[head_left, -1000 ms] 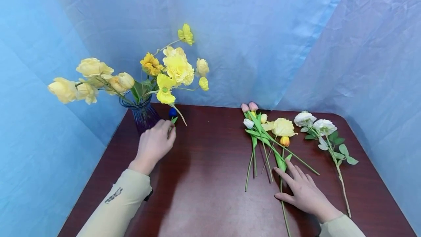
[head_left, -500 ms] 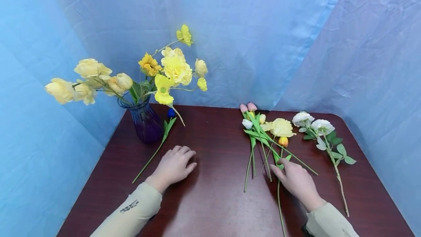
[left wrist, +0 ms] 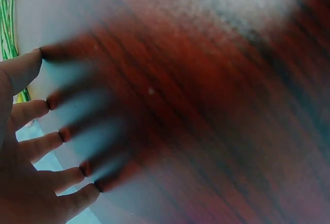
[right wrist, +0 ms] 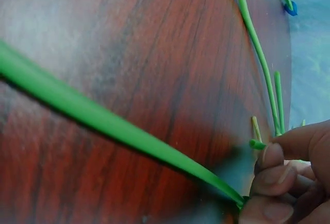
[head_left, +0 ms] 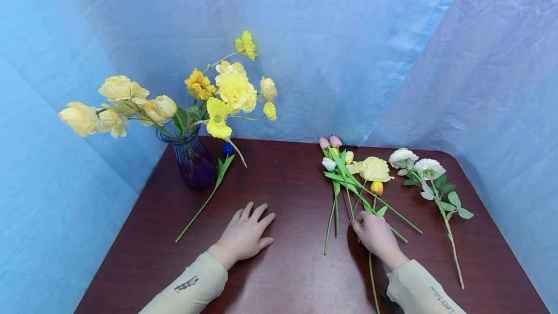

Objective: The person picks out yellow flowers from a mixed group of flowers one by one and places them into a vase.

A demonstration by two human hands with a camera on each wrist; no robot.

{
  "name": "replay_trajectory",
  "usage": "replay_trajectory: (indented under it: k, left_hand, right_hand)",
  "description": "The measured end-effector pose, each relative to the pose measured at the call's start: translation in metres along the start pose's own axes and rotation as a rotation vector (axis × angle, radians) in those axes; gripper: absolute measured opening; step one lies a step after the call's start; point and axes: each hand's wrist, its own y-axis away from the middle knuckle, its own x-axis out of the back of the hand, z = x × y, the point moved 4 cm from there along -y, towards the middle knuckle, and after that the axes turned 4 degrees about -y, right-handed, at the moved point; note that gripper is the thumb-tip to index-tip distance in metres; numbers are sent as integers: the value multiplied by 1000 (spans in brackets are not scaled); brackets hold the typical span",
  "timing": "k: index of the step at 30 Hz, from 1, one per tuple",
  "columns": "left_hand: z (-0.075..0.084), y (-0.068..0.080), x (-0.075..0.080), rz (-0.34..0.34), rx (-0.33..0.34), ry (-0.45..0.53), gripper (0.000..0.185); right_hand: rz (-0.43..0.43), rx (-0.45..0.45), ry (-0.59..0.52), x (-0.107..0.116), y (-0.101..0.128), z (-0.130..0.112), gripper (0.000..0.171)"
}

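Note:
My left hand lies flat on the dark red table with its fingers spread and holds nothing; the left wrist view shows the fingertips pressed on the wood. My right hand is curled over the lower stems of a pile of loose flowers. In the right wrist view its fingers pinch a green stem that runs across the table. A single blue-headed stem lies on the table, left of my left hand.
A purple glass vase full of yellow flowers stands at the back left. A white-flowered branch lies at the right. Blue cloth walls close in the table on three sides.
My left hand let go of the blue-headed stem by the vase and drew back to lie flat on the table. My right hand's fingers went from flat to curled on the stems.

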Motion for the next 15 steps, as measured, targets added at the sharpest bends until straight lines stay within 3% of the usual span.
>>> replay_trajectory:
  k: [3, 8, 11, 15]
  left_hand:
    - [1, 0, 0, 20, 1, 17, 60]
    - [10, -2, 5, 97, 15, 96, 53]
    - [17, -7, 10, 110, 52, 230, 50]
    - [23, -18, 15, 89, 127, 532, 46]
  right_hand:
    - [23, 0, -71, 1, 3, -1, 15]
    - [119, 112, -119, 1, 12, -22, 7]
    - [115, 146, -153, -4, 18, -39, 10]
    - [50, 148, -212, -18, 25, -59, 12]
